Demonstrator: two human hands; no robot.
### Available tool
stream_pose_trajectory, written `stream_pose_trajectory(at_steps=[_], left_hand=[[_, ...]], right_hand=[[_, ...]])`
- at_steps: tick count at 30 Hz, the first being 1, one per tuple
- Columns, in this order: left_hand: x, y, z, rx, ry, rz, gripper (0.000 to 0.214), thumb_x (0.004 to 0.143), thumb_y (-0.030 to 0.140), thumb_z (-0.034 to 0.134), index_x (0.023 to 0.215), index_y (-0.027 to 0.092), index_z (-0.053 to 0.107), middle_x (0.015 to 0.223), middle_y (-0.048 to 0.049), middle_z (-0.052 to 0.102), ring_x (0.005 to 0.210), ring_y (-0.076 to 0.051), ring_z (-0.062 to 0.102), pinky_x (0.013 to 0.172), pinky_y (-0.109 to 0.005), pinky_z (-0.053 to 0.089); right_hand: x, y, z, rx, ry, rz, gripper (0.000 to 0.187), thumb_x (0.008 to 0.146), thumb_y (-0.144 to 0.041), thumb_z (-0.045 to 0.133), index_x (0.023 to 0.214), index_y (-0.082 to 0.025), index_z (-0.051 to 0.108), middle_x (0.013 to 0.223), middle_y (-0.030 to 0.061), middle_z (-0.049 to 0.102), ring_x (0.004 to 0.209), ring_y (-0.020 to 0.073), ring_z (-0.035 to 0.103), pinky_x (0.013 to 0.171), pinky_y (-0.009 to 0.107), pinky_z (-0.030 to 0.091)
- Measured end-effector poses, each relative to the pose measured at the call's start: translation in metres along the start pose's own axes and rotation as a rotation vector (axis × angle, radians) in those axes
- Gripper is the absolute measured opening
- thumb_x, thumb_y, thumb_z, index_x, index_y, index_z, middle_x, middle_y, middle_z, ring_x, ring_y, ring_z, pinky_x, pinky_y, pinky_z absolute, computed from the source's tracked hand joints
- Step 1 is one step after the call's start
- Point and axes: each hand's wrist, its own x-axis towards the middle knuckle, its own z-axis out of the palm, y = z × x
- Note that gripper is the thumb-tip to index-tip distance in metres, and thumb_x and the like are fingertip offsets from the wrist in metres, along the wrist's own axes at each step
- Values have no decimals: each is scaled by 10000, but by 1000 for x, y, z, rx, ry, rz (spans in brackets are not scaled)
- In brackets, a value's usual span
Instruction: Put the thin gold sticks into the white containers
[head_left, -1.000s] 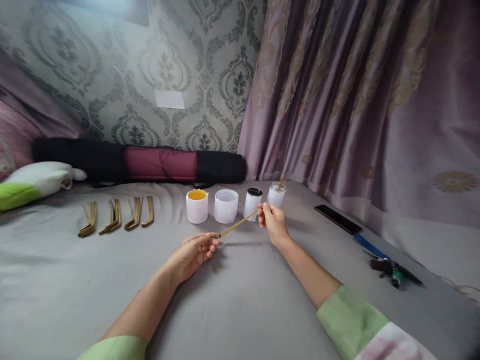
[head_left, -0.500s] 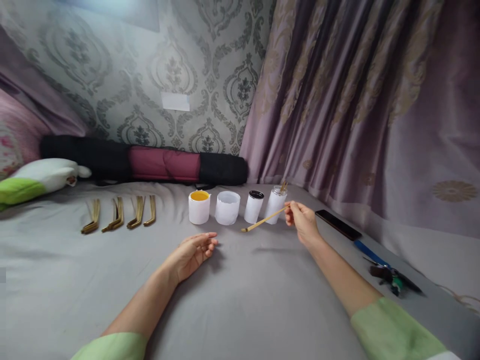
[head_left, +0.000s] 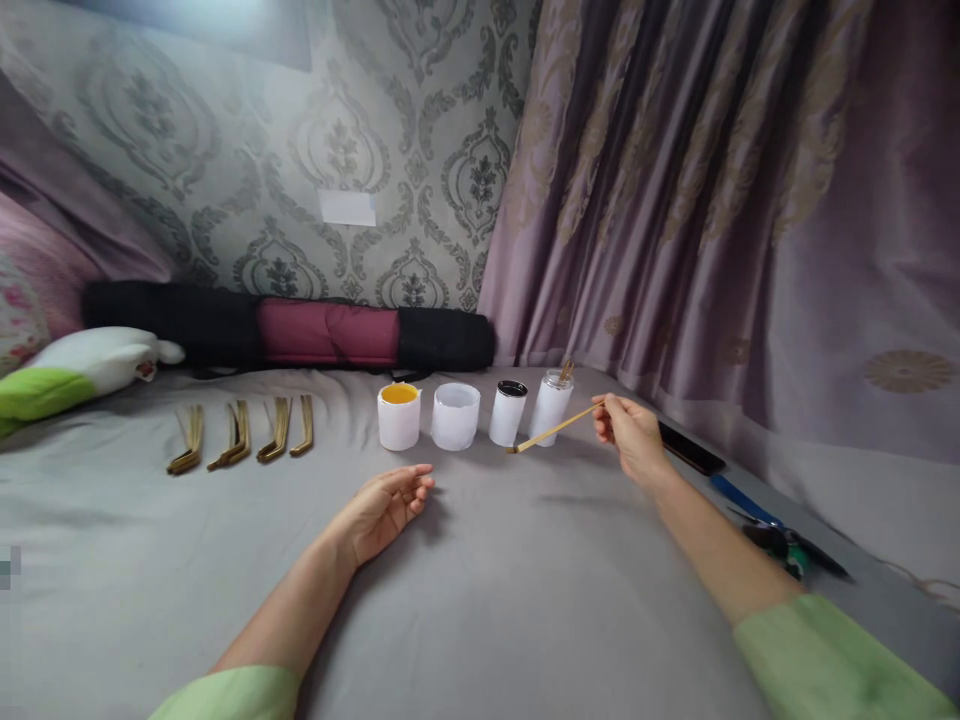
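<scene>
My right hand (head_left: 628,432) pinches one end of a thin bamboo stick (head_left: 562,424) with a small darker tip. The stick slants down to the left, passing in front of a white-wrapped glass jar (head_left: 552,408) that has several thin sticks in its mouth. Its tip hangs near the foot of a white cylinder with a dark rim (head_left: 508,416). On the grey sheet rests my left hand (head_left: 390,510), palm turned inward, fingers loosely curled and apart, holding nothing. Just beyond it stand a white cup with yellow inside (head_left: 399,422) and a plain white cup (head_left: 455,420).
Several bundles of bent brown sticks (head_left: 276,430) lie at the left. A black phone (head_left: 694,450) and a blue-handled item (head_left: 742,497) are beside my right arm. A long black and maroon roll (head_left: 330,332) lies along the wall, near a white and green plush (head_left: 97,362).
My right hand has moved to the right with the stick, drawing its tip toward the dark-rimmed cylinder. My left hand stays put.
</scene>
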Motion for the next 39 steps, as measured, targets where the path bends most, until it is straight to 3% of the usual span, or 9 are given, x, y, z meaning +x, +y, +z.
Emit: stream_pose_trajectory(at_steps=[18, 28, 39], left_hand=[[1, 0, -5, -25, -11, 3, 174, 751, 105, 530, 919, 72, 563, 751, -72, 602, 579, -72, 553, 520, -165, 478], [-2, 1, -3, -27, -2, -1, 163, 757, 100, 522, 914, 77, 558, 740, -67, 603, 575, -69, 559, 521, -161, 481], [0, 0, -6, -37, -18, 0, 179, 752, 107, 532, 927, 74, 557, 755, -70, 603, 586, -68, 558, 534, -162, 482]], right_hand=[[38, -39, -31, -35, 155, -49, 113, 749, -201, 501, 676, -143, 565, 541, -19, 511, 378, 39, 437, 297, 140, 323], [61, -65, -30, -110, 248, -92, 173, 778, -184, 449, 643, -150, 553, 521, -16, 512, 350, 36, 416, 285, 142, 316], [79, -72, -24, -192, 297, -163, 168, 775, -173, 442, 644, -149, 545, 525, -14, 522, 347, 40, 415, 296, 153, 322]])
